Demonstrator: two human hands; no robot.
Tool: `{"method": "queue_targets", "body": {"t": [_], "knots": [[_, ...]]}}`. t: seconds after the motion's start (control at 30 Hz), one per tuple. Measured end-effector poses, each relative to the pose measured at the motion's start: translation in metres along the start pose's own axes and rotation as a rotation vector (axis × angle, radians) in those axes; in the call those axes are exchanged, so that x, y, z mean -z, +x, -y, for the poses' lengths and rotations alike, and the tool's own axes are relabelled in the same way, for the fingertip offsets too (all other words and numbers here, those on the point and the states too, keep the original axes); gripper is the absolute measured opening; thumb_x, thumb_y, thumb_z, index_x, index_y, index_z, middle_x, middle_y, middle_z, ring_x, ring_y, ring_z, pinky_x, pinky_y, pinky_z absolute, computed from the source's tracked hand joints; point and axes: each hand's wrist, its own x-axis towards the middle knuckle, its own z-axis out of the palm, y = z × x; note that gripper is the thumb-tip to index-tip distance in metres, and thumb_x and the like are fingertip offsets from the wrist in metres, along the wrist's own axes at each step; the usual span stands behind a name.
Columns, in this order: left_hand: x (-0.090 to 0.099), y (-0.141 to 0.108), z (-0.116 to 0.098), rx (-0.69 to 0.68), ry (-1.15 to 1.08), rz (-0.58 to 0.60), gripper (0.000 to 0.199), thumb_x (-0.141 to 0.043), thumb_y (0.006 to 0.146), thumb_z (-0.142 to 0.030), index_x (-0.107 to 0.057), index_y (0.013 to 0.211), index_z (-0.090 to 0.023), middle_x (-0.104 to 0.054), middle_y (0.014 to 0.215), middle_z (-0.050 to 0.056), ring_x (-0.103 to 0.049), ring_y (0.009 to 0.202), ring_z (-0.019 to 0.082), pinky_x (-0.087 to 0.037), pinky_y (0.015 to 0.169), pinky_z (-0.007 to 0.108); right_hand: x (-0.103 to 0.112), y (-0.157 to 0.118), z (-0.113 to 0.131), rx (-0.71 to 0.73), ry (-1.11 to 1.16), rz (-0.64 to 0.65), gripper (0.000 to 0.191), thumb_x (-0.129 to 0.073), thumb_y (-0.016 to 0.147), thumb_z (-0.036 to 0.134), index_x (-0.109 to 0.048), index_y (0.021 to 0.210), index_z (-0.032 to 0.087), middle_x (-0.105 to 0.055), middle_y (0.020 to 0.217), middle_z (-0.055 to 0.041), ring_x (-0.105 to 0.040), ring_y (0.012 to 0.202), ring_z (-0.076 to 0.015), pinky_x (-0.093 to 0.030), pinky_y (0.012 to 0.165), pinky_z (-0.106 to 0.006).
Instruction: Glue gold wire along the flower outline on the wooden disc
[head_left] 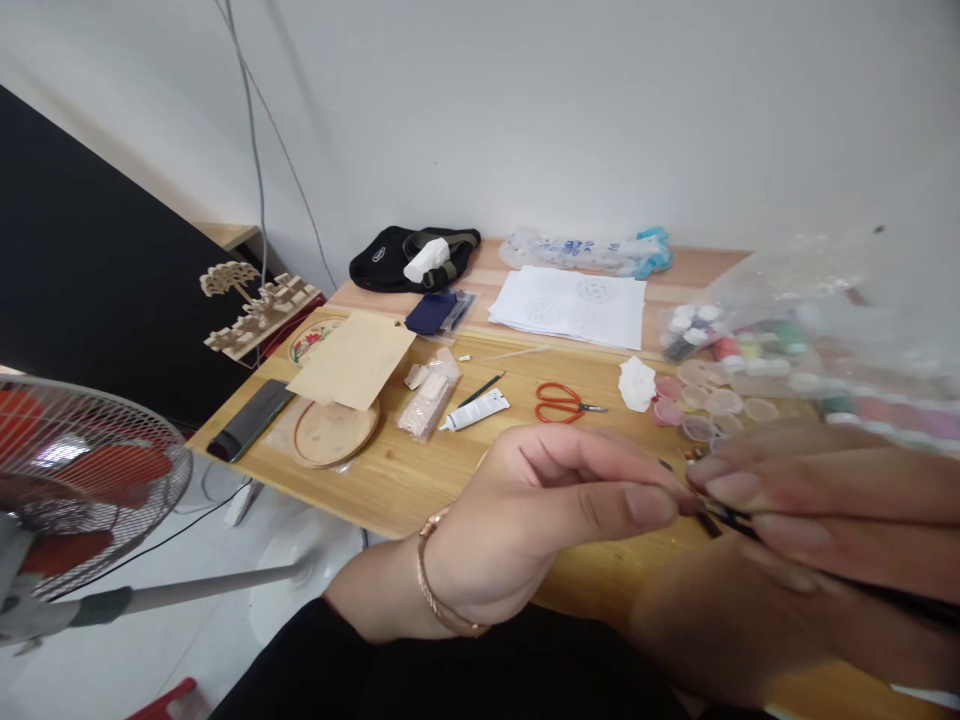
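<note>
Over the counter (405, 482), the right hand (847, 525) grips a slim dark tool (733, 518) near the left hand (517, 530), whose thumb and forefinger pinch together (on what, if anything, I can't tell). Orange-handled scissors (578, 405) lie just beyond.

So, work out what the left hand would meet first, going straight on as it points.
Most likely the thin dark tool in the right hand, or that hand's fingers; depth is unclear.
</note>
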Motion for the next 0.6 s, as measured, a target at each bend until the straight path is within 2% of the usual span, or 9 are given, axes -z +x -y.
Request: {"method": "queue_targets", "body": {"t": [0.13, 0.27, 0.33, 0.4, 0.53, 0.6], "knots": [[-0.0005, 0.0005, -0.0002, -0.009, -0.01, -0.026, 0.007, -0.083, 0.072, -0.022, -0.076, 0.072, -0.021, -0.071, 0.075, -0.002, -0.065, 0.075, 0.01, -0.053, 0.081, 0.024, -0.0025, -0.0011, -0.0005, -0.019, 0.016, -0.038, 0.047, -0.062, 0.091, 0.025, -0.053, 0.136, 0.036, -0.068, 0.123, 0.0089, -0.072, 0.085, -0.012, -0.059, 0.094, -0.018], [-0.0007, 0.0013, 0.0, -0.009, 0.011, -0.037, 0.007, -0.083, 0.071, -0.024, -0.077, 0.072, -0.023, -0.072, 0.077, -0.002, -0.065, 0.076, 0.012, -0.054, 0.081, 0.025, -0.0039, 0.0, -0.0012, 0.045, -0.003, -0.019, 0.038, -0.055, 0.095, 0.024, -0.058, 0.132, 0.035, -0.068, 0.122, 0.0111, -0.07, 0.075, -0.0067, -0.053, 0.088, -0.003], [-0.0012, 0.0013, -0.0002, -0.004, 0.016, -0.044, 0.008, -0.084, 0.07, -0.025, -0.077, 0.071, -0.023, -0.072, 0.076, -0.001, -0.065, 0.075, 0.012, -0.054, 0.08, 0.025, -0.0029, -0.0004, -0.0009, 0.017, -0.025, -0.014, 0.037, -0.049, 0.098, 0.026, -0.057, 0.133, 0.037, -0.066, 0.125, 0.0135, -0.069, 0.07, -0.0043, -0.05, 0.083, 0.003], [-0.0017, 0.0011, -0.0006, -0.003, 0.012, -0.054, 0.01, -0.085, 0.068, -0.025, -0.076, 0.07, -0.022, -0.072, 0.075, 0.0, -0.064, 0.073, 0.012, -0.055, 0.078, 0.025, -0.002, -0.0007, 0.0003, -0.02, -0.04, -0.03, 0.039, -0.052, 0.097, 0.028, -0.055, 0.134, 0.039, -0.066, 0.125, 0.0139, -0.07, 0.073, -0.0054, -0.051, 0.089, -0.001], [-0.0022, 0.0012, -0.0013, -0.005, -0.001, -0.042, 0.007, -0.084, 0.07, -0.022, -0.077, 0.07, -0.021, -0.072, 0.074, -0.001, -0.064, 0.073, 0.01, -0.054, 0.076, 0.021, -0.0015, -0.0001, 0.0024, -0.01, 0.006, -0.021, 0.05, -0.063, 0.09, 0.026, -0.053, 0.137, 0.037, -0.072, 0.114, 0.0072, -0.073, 0.086, -0.0147, -0.058, 0.097, -0.021], [-0.0022, 0.0018, -0.0011, 0.004, -0.016, -0.023, 0.006, -0.082, 0.071, -0.021, -0.077, 0.071, -0.021, -0.071, 0.074, -0.002, -0.064, 0.073, 0.009, -0.054, 0.075, 0.019, -0.0015, -0.0002, 0.0026, -0.03, 0.006, -0.017, 0.048, -0.061, 0.091, 0.027, -0.053, 0.137, 0.039, -0.072, 0.112, 0.0069, -0.073, 0.088, -0.0152, -0.059, 0.096, -0.022]]}}
